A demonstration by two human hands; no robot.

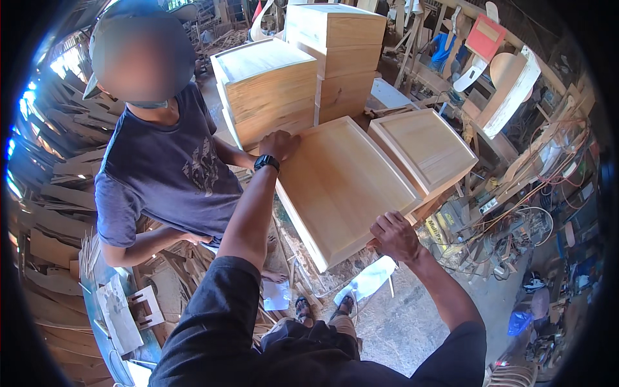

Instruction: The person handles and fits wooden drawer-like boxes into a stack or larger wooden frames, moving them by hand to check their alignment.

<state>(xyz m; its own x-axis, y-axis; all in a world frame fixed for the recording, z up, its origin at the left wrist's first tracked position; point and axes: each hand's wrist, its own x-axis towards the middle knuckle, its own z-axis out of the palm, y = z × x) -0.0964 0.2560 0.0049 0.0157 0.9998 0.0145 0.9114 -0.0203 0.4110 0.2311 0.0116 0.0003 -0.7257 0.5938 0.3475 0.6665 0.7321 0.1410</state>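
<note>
A pale drawer-like wooden box (351, 184) lies tilted in front of me, its recessed, rimmed face upward. At its far left corner, my left hand (279, 146), with a black watch at the wrist, curls its fingers over the edge. My right hand (394, 235) is closed around the near right corner, thumb below the rim. Just right of this box sits a similar, smaller-looking one (425, 148). Behind them rise two stacks of the same light wood, a lower stack (274, 97) on the left and a taller stack (345, 64).
A co-worker in a dark T-shirt (174, 155) stands close on my left, one arm reaching behind my left hand. Cut wood pieces (61, 226) crowd the left side. Cables (548, 174) and tools litter the right. White sheets (367, 280) lie on the floor by my feet.
</note>
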